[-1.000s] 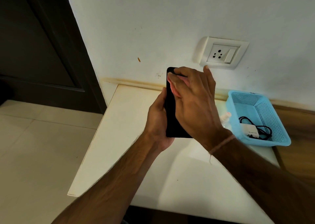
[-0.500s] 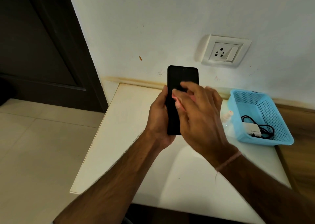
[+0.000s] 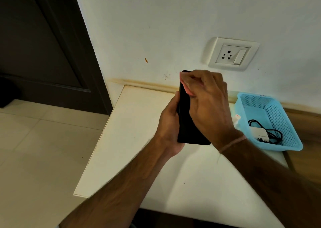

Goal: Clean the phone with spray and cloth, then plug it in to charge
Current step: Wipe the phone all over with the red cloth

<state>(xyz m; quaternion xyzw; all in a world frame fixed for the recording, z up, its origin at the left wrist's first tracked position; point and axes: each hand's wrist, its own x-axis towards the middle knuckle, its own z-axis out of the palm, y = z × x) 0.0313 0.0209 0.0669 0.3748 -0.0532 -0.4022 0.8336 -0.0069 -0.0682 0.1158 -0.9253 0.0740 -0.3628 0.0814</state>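
The phone (image 3: pixel 185 123) stands nearly upright above the table (image 3: pixel 132 141), long axis pointing toward the wall, its lower left edge gripped by the left hand (image 3: pixel 169 123). The right hand (image 3: pixel 210 104) pinches a pink cloth (image 3: pixel 188 90) against the phone's top end. The charger (image 3: pixel 260 134) lies in the blue basket (image 3: pixel 293 146) to the right, nearer the right hand, below the wall socket (image 3: pixel 231 55).

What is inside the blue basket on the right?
A white charger adapter and its loosely coiled black cable lie on the bottom of the blue basket. Anything under the adapter is covered, and the cable's ends cannot be made out.
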